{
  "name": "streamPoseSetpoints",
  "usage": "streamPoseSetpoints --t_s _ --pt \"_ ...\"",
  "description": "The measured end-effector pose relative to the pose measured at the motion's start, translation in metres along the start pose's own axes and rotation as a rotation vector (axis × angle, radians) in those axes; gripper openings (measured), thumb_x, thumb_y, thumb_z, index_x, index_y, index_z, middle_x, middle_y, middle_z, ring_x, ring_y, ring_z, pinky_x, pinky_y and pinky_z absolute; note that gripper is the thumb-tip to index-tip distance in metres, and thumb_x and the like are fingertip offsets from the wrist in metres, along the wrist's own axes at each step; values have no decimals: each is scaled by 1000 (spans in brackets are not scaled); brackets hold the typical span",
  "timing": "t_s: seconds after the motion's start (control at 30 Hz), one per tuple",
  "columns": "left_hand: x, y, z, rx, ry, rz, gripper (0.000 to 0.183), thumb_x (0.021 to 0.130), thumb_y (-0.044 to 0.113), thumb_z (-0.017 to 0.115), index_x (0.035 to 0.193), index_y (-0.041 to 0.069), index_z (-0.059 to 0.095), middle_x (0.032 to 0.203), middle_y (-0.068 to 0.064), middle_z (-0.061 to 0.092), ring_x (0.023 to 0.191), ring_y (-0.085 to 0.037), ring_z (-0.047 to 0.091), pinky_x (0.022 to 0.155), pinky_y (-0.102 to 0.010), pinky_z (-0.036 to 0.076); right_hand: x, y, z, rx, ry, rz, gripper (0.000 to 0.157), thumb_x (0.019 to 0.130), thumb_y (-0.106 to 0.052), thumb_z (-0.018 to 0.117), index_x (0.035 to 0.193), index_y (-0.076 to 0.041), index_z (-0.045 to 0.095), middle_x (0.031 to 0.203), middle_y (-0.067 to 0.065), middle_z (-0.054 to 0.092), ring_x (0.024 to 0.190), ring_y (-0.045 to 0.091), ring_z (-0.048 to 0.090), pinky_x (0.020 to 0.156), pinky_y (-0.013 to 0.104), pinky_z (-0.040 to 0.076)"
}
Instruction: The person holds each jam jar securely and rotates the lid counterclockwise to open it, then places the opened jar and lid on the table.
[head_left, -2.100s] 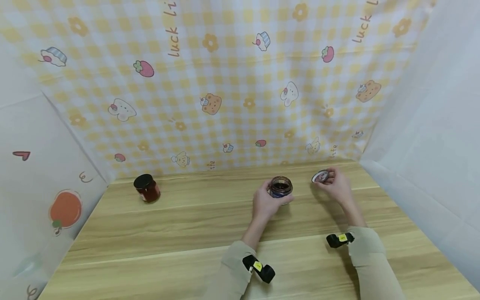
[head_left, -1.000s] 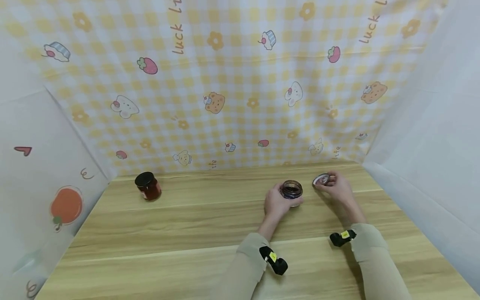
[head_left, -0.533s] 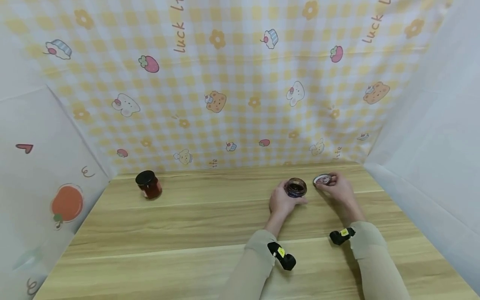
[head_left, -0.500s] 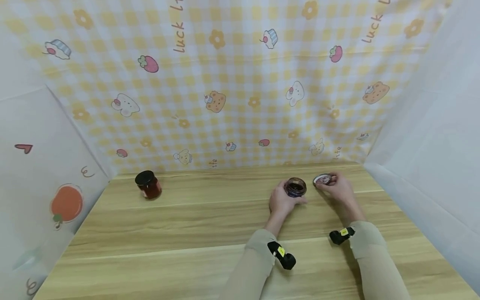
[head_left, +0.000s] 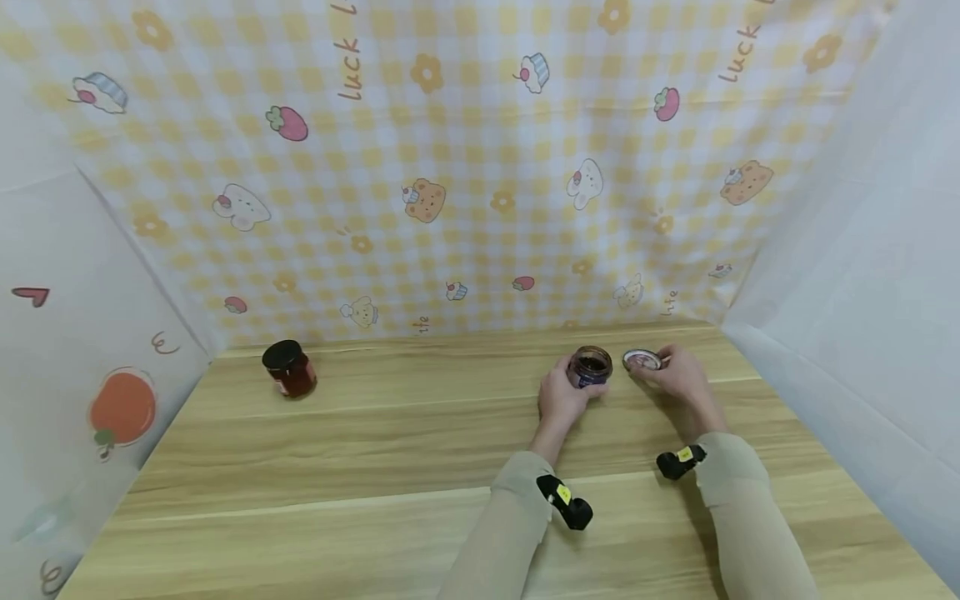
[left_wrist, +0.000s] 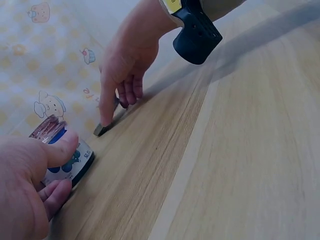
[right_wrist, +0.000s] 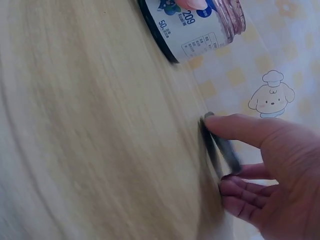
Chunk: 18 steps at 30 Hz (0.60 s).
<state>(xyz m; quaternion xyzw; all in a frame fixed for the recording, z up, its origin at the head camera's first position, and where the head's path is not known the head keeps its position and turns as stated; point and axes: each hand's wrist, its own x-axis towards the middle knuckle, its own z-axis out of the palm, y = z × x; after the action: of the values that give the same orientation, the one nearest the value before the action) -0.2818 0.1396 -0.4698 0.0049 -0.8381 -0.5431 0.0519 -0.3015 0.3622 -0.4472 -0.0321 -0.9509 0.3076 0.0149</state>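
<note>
My left hand (head_left: 561,398) grips an open glass jam jar (head_left: 589,367) of dark contents, fingers round its side. Its label, seen in the right wrist view, is white and blue with blueberry pictures (right_wrist: 170,6). The jar stands nearly upright at the table's back right. Just right of it, my right hand (head_left: 681,375) pinches the round metal lid (head_left: 642,360) by its edge, inner face up. In the right wrist view the lid (right_wrist: 225,150) lies close to the wood; whether it touches cannot be told. A second jar (head_left: 289,369), dark red with a black lid, stands far left.
The wooden table (head_left: 337,467) runs up to a yellow checked curtain (head_left: 480,167) at the back. White walls (head_left: 862,250) close off both sides. A black wrist camera (head_left: 566,502) sits on the left sleeve, and a black camera (head_left: 680,461) on the right sleeve.
My left hand has brought the open jar rightward, closer to the lid. The lid has tipped from steeply tilted to nearly flat in my right hand. The closed jar stays put.
</note>
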Motion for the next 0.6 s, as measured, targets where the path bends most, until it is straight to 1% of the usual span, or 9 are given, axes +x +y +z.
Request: streamPoseSetpoints --t_s 0.1,0.17,0.3,0.37,0.43,0.53,0.57,0.6 --pt "0 1 0 -8 -7 14 66 72 28 94 130 17 67 124 -5 70 119 -27 62 100 -42 48 1 2 -1 -32 -25 0 70 88 -41 77 121 16 51 112 36 60 98 45 60 83 52 50" --pt "0 2 0 -5 -7 32 63 72 28 94 129 16 68 122 -5 70 117 -28 62 99 -43 48 2 3 -1 -46 -29 1 71 88 -42 76 121 15 51 112 36 60 98 45 60 84 52 50" --pt "0 3 2 -12 -5 48 62 74 27 93 129 15 68 122 -7 70 117 -28 63 97 -42 49 3 5 0 -53 -30 1 72 88 -42 77 122 15 51 112 36 60 99 45 59 85 53 49" --pt "0 3 3 -21 -8 44 61 75 25 92 130 14 68 117 -7 72 108 -25 66 93 -39 51 3 6 -1 -51 -32 1 73 88 -42 77 123 16 50 112 36 60 99 46 59 85 54 49" --pt "1 3 5 -36 -20 35 61 76 23 91 131 14 67 105 -7 74 95 -20 69 84 -34 53 2 6 -1 -43 -34 2 73 88 -41 77 124 17 49 112 37 59 99 46 59 86 54 49" --pt "1 3 7 -68 -51 22 61 76 20 91 132 13 66 87 -3 72 73 -10 64 70 -27 52 2 7 -1 -22 -31 6 74 88 -39 77 125 18 47 113 38 58 100 48 58 88 57 48" --pt "2 3 8 -75 -64 17 61 77 20 90 132 13 66 83 -2 71 69 -8 62 67 -26 51 2 7 -1 -14 -29 8 74 88 -38 77 126 18 47 113 38 57 101 48 58 90 57 47" --pt "1 3 9 -82 -72 12 62 77 20 90 133 12 65 84 -2 71 69 -6 62 66 -25 50 2 7 -1 -7 -25 12 74 88 -38 76 126 18 46 114 39 57 102 48 57 90 58 47"
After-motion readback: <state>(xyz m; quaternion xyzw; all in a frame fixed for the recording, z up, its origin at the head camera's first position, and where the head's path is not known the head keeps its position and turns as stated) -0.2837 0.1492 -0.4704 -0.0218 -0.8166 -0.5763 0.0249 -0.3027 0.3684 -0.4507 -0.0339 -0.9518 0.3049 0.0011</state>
